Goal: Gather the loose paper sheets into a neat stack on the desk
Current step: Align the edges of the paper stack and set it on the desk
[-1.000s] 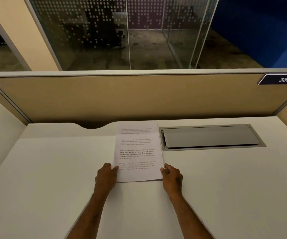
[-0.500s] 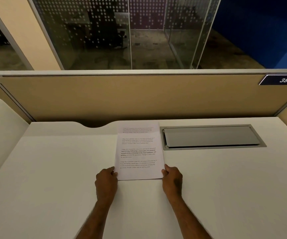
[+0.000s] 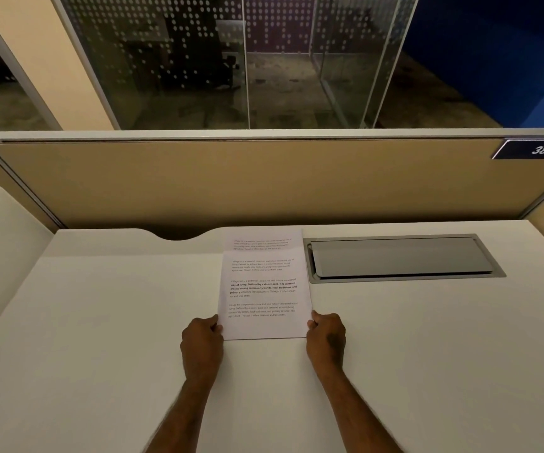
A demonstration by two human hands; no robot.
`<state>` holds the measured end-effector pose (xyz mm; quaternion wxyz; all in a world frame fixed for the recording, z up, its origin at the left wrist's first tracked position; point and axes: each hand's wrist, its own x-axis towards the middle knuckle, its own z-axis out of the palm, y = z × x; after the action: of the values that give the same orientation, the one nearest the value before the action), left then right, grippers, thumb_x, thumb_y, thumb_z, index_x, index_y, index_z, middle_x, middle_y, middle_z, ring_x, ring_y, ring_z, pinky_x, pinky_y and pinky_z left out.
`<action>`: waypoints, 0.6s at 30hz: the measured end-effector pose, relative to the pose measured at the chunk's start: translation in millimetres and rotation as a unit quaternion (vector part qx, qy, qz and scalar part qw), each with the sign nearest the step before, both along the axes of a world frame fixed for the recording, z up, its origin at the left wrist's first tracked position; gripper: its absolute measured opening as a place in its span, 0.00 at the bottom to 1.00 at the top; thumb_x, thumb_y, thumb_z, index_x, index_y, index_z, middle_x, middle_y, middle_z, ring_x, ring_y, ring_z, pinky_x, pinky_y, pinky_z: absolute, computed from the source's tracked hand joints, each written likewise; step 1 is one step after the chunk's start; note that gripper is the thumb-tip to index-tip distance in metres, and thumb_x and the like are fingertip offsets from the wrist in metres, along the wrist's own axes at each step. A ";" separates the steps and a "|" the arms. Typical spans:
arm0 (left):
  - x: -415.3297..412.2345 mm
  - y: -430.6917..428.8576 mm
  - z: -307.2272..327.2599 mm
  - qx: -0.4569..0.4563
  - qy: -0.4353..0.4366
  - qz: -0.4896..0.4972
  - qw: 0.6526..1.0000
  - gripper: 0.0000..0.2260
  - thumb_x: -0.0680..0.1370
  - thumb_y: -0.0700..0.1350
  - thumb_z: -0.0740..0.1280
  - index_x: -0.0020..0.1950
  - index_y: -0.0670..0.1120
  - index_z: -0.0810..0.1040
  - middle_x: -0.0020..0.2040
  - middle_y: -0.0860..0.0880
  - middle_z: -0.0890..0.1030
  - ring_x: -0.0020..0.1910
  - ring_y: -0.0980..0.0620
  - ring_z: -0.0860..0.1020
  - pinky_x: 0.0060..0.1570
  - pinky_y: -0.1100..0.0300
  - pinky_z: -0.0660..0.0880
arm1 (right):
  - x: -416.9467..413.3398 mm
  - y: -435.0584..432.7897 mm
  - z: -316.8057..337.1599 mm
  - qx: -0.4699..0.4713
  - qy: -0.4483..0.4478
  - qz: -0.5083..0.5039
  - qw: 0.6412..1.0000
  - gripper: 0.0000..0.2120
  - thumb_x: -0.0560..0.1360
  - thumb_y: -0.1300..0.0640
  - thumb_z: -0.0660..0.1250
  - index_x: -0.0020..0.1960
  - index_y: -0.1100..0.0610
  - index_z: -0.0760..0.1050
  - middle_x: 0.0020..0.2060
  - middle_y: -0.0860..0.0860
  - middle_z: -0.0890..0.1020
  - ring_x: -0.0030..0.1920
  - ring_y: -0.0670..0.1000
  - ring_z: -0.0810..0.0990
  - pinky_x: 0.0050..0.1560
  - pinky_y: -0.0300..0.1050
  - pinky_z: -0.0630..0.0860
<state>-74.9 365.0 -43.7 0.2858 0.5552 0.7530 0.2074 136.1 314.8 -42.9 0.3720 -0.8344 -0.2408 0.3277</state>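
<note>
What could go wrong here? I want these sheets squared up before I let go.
1. The left hand and right hand press only the near corners of the paper stack; the far end could fan out.
2. One sheet's top edge already shows beyond the others, so they may stay uneven.
3. The stack's right edge lies close to the cable hatch and could catch there.

Head-worn camera view, looking forward and down over a desk from the seated person's side.

One wide-angle view only. It looks from above the near edge of the white desk [image 3: 100, 354] toward the tan partition [image 3: 231, 184] at its far edge, with glass walls [image 3: 182, 60] beyond at the top. Both forearms enter from the bottom edge, close to the lens; the desk fills the lower half. Straight lines bow toward the frame edges. The number plate [image 3: 542, 149] sits at the far right.
</note>
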 end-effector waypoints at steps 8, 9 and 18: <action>3.2 -4.2 -0.8 -0.014 -0.023 0.024 0.999 0.13 0.78 0.40 0.66 0.62 0.41 0.81 0.52 0.41 0.84 0.51 0.41 0.82 0.44 0.58 0.71 | -8.3 3.6 -0.4 -0.002 -0.003 -0.022 1.000 0.14 0.78 0.65 0.63 0.64 0.64 0.75 0.57 0.59 0.79 0.54 0.55 0.82 0.48 0.41 0.79; 3.5 -4.0 -1.4 -0.017 -0.022 0.029 0.999 0.14 0.78 0.40 0.66 0.63 0.41 0.80 0.54 0.41 0.84 0.53 0.40 0.81 0.45 0.58 0.70 | -8.6 3.9 -0.1 0.000 0.010 -0.031 0.999 0.14 0.78 0.66 0.63 0.64 0.64 0.75 0.57 0.59 0.79 0.53 0.55 0.81 0.46 0.38 0.78; 0.8 -5.8 1.8 -0.003 -0.033 0.021 0.999 0.14 0.78 0.39 0.67 0.63 0.40 0.81 0.52 0.41 0.83 0.52 0.40 0.81 0.51 0.54 0.74 | -6.1 2.4 4.2 0.030 0.038 -0.056 0.997 0.10 0.80 0.63 0.62 0.60 0.63 0.73 0.43 0.48 0.76 0.37 0.43 0.76 0.24 0.29 0.73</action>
<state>-74.1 359.2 -41.9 0.3079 0.5316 0.7552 0.2289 130.1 317.2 -38.7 0.4230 -0.8224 -0.1891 0.3301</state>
